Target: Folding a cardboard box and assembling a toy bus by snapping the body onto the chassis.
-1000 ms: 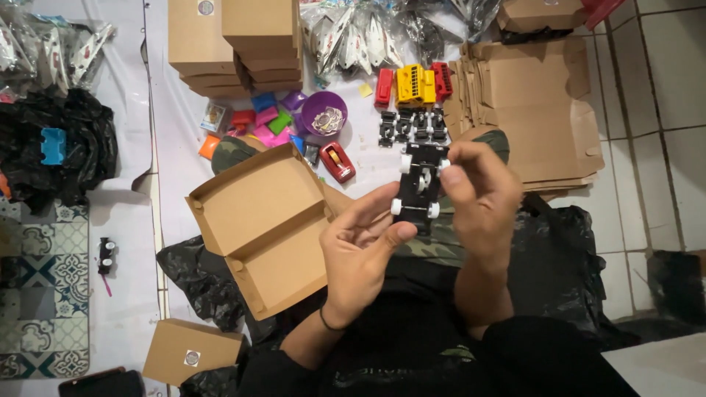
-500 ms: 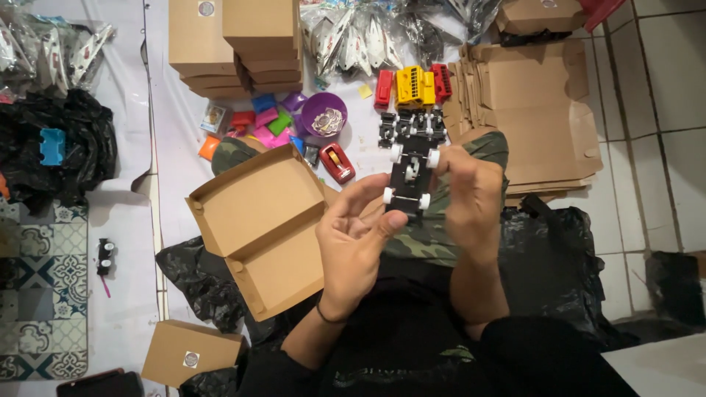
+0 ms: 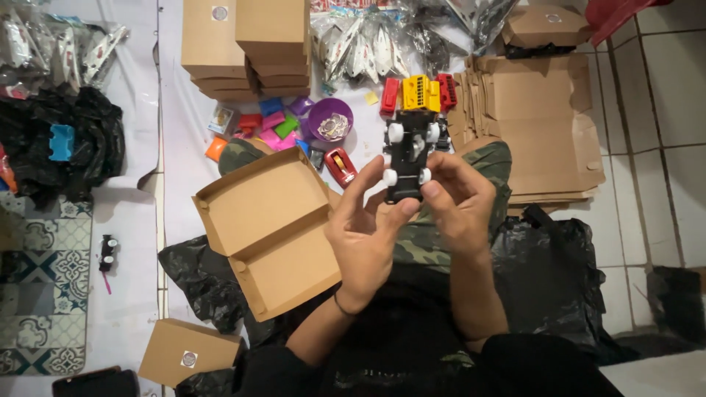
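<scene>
— What containers are there, biggest first?

— A pile of flattened cardboard sheets lies at the right on the floor. An open brown cardboard box rests on the person's lap, lid thrown back, both halves bare inside. Closed brown boxes are stacked at the top. A small purple bowl holds something pale; I cannot tell what.

— And the hands?

— Both hold a black toy car with white wheels, underside up, above the lap, just right of the open box. The left hand has its fingers clamped on the car's near end, and the right hand pinches the same end from the other side.
</scene>
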